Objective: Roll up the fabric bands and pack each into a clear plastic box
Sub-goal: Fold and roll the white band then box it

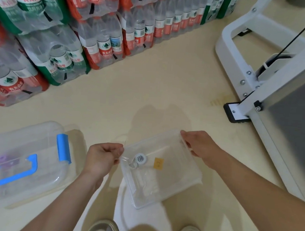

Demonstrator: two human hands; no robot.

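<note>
Head view, looking down at a pale floor [150, 89]. On the far left, shrink-wrapped packs of water bottles [63, 26] were stacked along the back edge of the room. In front of them a large clear storage bin [27, 138] sat on the floor, its lid on, with a blue handle [11, 177] and a blue latch [63, 148] on its right side; something purple [3, 159] showed dimly through the lid.

Just right of the bin, with a strip of bare floor between, the left hand [102, 157] had its fingers curled and pinched the near-left corner of a clear box [170, 180]. The box was held above the floor, tilted, between both hands. Inside it, close to the left corner, lay a small white roll [140, 158], and just beside that a yellow tag [158, 163]. The right hand [200, 146] gripped the box's far right edge, fingers wrapped over the rim.

Below the box, the toes of two shoes [102, 230] stood at the bottom edge. On the right, well apart from the hands, a white metal frame [251, 83] rested on the floor, with open floor between it and the bottles.
</note>
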